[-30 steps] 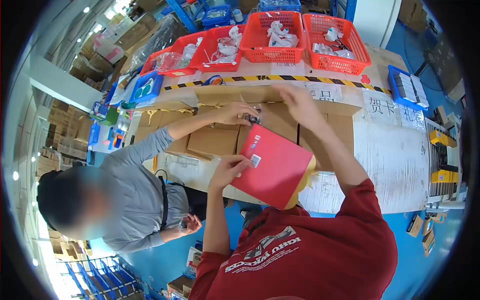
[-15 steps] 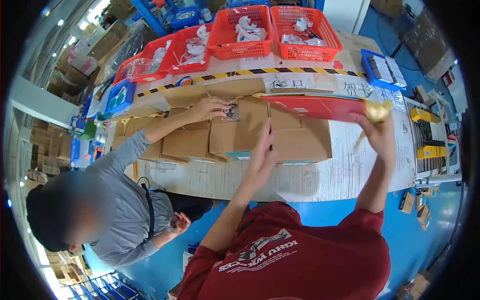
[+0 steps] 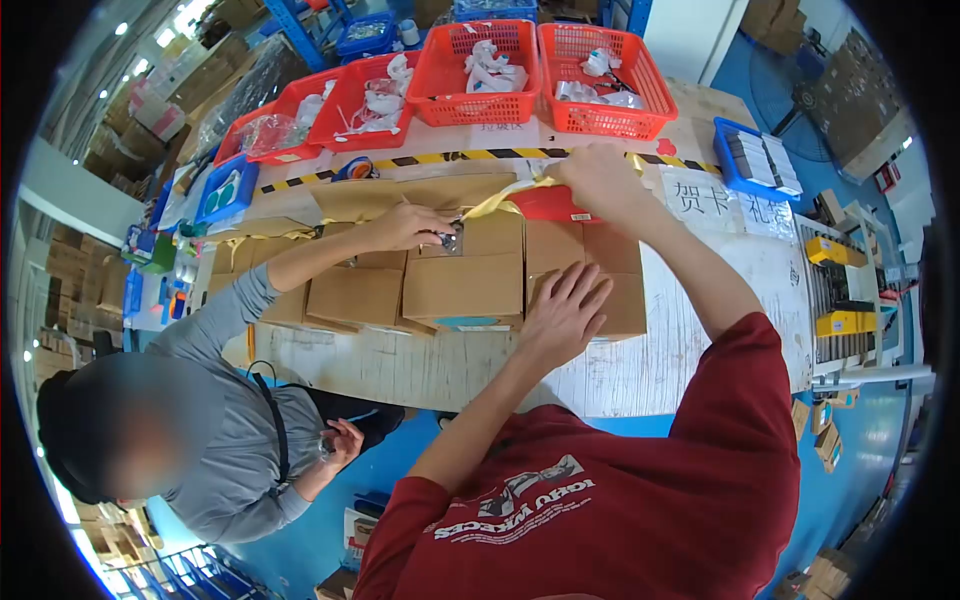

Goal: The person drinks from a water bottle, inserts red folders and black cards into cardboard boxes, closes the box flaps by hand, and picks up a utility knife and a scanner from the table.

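Clock reference: all hours are read from the rightmost carton, 12 being the far edge of the table.
Rightmost carton (image 3: 625, 298): brown cardboard, set at the end of a row of cartons.
Left hand (image 3: 568, 312): laid flat on the carton's near side, fingers spread, nothing held.
Right hand (image 3: 603, 187): curled at 12 o'clock, beside the red packet; fingertips hidden, so a grip cannot be told.
Red packet (image 3: 556, 205): partly seen at 11 o'clock, over the carton's far side.
Yellow fabric strip (image 3: 496, 201): trailed leftward from the packet.
Neighbouring carton (image 3: 463, 287): placed at 9 o'clock, teal label (image 3: 472, 323) borne low in front.
Co-worker's hand (image 3: 412, 228): placed at 10 o'clock, by a small clear-bagged item (image 3: 452, 240).
Red baskets (image 3: 607, 122): ranged between 10 and 12 o'clock, filled with white wrappings.
Blue tray (image 3: 735, 180): stacked with white cards, between 1 and 2 o'clock.
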A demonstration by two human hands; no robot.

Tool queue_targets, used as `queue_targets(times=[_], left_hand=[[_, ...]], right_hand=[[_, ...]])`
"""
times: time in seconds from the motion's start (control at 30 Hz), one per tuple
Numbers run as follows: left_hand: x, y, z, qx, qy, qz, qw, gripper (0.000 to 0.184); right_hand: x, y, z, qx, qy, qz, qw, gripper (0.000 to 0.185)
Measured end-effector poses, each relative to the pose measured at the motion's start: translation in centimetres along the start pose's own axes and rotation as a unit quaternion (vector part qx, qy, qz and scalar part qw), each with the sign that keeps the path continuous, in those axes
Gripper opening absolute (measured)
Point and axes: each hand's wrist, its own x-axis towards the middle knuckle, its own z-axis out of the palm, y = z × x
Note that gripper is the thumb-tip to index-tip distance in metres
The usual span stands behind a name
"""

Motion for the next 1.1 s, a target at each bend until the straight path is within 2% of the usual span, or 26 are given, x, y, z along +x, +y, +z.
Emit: queue_targets(times=[0.1, 0.17, 0.27, 0.33, 0.37, 0.43, 0.5, 0.53, 0.6, 0.63, 0.77, 0.93, 1.1], left_hand=[[-0.1, 0.1, -0.7, -0.015, 0.023, 0.012, 1.0, 0.051], [0.3, -0.4, -1.0, -0.009, 0.025, 0.007, 1.0, 0.051], [0.4, -0.2, -0.7, -0.012, 0.017, 0.001, 1.0, 0.05], [0.9, -0.4, -0.4, -0.014, 0.019, 0.002, 1.0, 0.05], [0.6, -0.4, -0.3, -0.014, 0.019, -0.001, 1.0, 0.05], [0.3, -0.2, -0.1, -0.013, 0.021, -0.009, 1.0, 0.05], [-0.2, 0.1, -0.2, -0.013, 0.013, -0.011, 1.0, 0.05], [-0.2, 0.2, -0.3, -0.008, 0.009, -0.011, 1.0, 0.05], [0.1, 0.3, -0.6, 0.007, 0.005, -0.008, 1.0, 0.05], [0.0, 0.4, -0.7, 0.01, 0.003, -0.007, 1.0, 0.05], [0.0, 0.0, -0.4, -0.008, 0.013, -0.009, 1.0, 0.048], [-0.5, 0.4, 0.1, 0.001, -0.006, -0.016, 1.0, 0.05], [-0.5, 0.4, 0.1, 0.035, -0.006, -0.005, 0.999, 0.049]], right_hand=[[0.9, 2.0, 1.1, 0.059, -0.002, 0.034, 0.998, 0.026], [-0.5, 1.9, -0.4, 0.116, 0.034, 0.069, 0.99, 0.023], [-3.1, 0.1, 0.8, 0.084, 0.031, 0.116, 0.989, 0.03], [-6.0, -1.8, 4.0, 0.093, 0.14, 0.096, 0.981, 0.03], [-7.2, -2.8, 5.5, 0.095, 0.137, 0.097, 0.981, 0.03], [-8.7, -4.1, 7.3, 0.057, 0.201, 0.013, 0.978, 0.035], [-8.1, -2.1, 7.4, 0.155, 0.143, 0.078, 0.974, 0.027], [-6.9, -0.5, 7.8, 0.155, 0.139, 0.079, 0.975, 0.027], [-4.7, 2.2, 9.2, 0.089, -0.043, 0.105, 0.989, 0.023], [-5.3, 1.7, 9.9, 0.092, -0.04, 0.107, 0.989, 0.023], [-5.9, -0.6, 13.5, 0.104, 0.072, 0.101, 0.987, 0.021], [-5.6, -1.1, 8.0, 0.142, 0.061, 0.109, 0.982, 0.024], [-5.1, -1.8, 9.6, 0.066, -0.033, 0.129, 0.989, 0.021]])
